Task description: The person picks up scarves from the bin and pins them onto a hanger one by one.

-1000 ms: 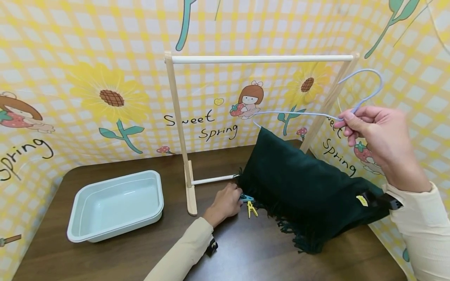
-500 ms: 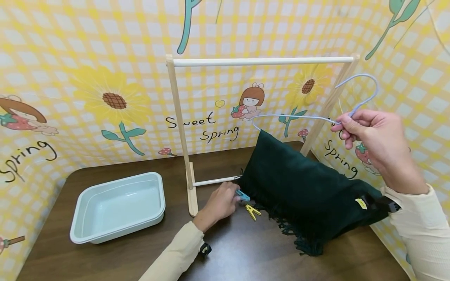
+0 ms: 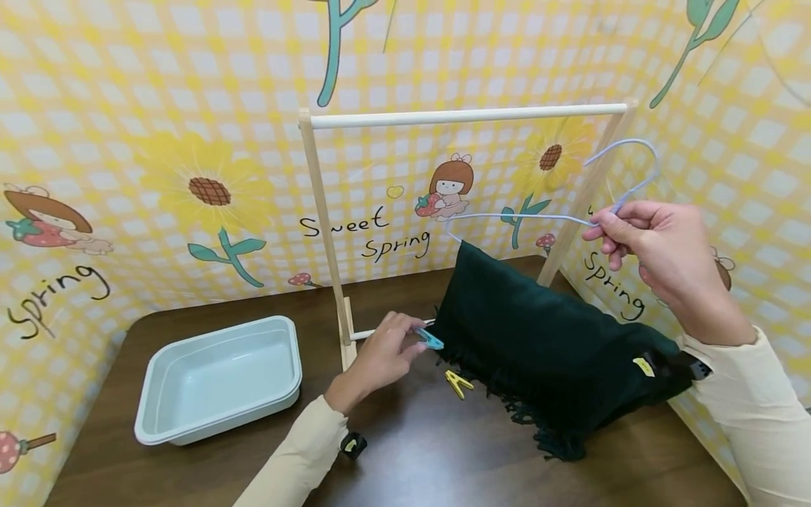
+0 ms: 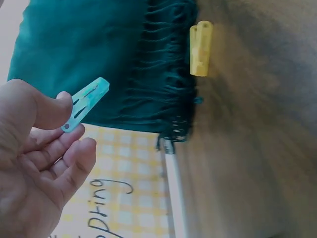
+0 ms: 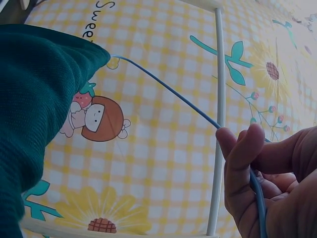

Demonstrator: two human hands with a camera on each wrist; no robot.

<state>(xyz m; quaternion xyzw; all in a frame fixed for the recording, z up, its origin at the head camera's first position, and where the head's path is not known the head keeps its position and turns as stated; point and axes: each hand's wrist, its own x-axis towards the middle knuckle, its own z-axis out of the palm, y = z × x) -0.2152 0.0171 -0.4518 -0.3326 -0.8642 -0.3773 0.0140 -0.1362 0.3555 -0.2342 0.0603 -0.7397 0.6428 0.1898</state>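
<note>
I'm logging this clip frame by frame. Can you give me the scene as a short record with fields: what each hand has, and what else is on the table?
left hand: left hand pinches a blue clothespin above the table
right hand: right hand grips a blue wire hanger near its hook
on hanger: dark green fringed scarf, its lower end lying on the table
loose on table: yellow clothespin beside the scarf's fringe
other: wooden rack; pale tray
</note>
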